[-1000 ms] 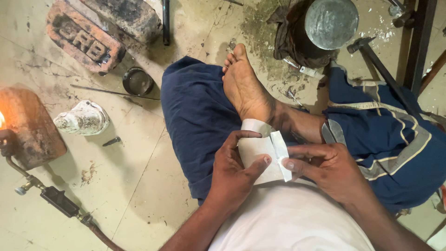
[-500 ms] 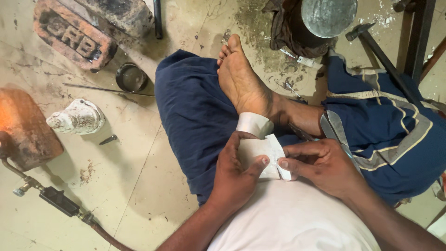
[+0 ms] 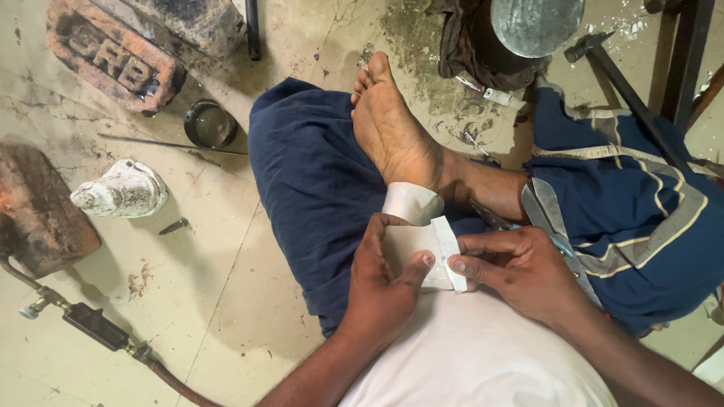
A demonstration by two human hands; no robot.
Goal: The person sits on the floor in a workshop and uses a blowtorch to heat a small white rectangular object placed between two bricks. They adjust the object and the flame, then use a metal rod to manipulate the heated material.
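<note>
I sit cross-legged on the floor in dark blue cloth [image 3: 317, 188], one bare foot [image 3: 392, 128] turned up in my lap. Both hands hold a small folded white paper packet [image 3: 413, 240] over my lap. My left hand [image 3: 381, 290] wraps around its left side with the thumb across the front. My right hand [image 3: 520, 267] pinches its folded right edge between thumb and forefinger. A curled end of the paper [image 3: 411, 202] sticks up beside my ankle.
On the floor to the left lie a red brick [image 3: 113, 60], a small dark round tin [image 3: 210, 124], a thin metal rod [image 3: 170, 145], a white lump [image 3: 121, 190], a reddish block [image 3: 41, 211] and a hose fitting [image 3: 94, 325]. A metal pot [image 3: 535, 26] and a hammer [image 3: 603, 56] sit at top right.
The view has shifted slightly. My hands have kept the paper packet, the fingers working along its folded right edge.
</note>
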